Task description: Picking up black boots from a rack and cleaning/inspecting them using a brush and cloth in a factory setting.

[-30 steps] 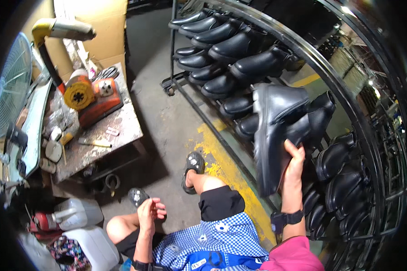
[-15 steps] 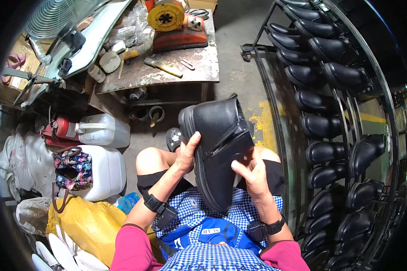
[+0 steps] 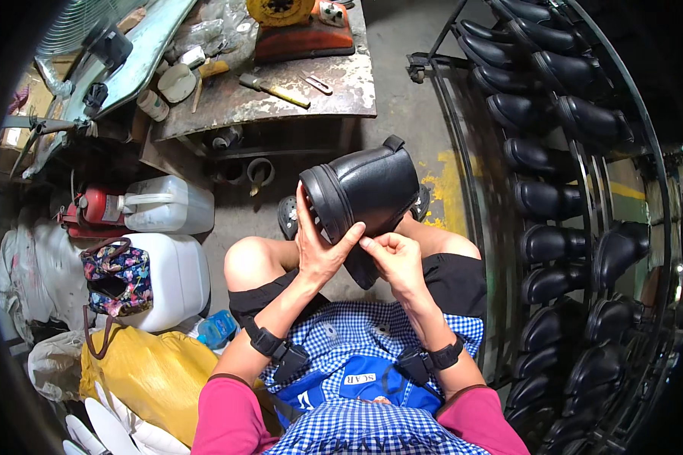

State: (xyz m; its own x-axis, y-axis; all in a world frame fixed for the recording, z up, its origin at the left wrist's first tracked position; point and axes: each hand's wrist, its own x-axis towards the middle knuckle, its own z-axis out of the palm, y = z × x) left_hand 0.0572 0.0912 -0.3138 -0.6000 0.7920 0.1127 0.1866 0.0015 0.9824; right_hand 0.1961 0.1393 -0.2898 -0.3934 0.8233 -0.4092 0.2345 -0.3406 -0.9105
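A black leather ankle boot [image 3: 379, 186] hangs tilted above my lap, its heel end and back pull loop toward the far side and its toe pointing down toward me. My left hand [image 3: 319, 254] is wrapped round the boot's sole on the left, fingers spread along the tread and thumb on the near side. Close beside that thumb, my right hand [image 3: 397, 264] pinches its thumb and fingertips together against the boot's lower side. Whatever lies in that pinch, if anything, is too small to make out.
Racks of black boots [image 3: 550, 201] stand along the right. Ahead is a worn workbench [image 3: 228, 114] with a yellow-handled tool [image 3: 281, 92] and an orange machine [image 3: 303, 42]. White jugs [image 3: 178, 277], a fire extinguisher [image 3: 102, 206] and a yellow sack [image 3: 148, 371] crowd the left.
The boot has turned so its heel and back face up and its toe is lower. My right hand has left the boot's opening and moved left to pinch near the sole.
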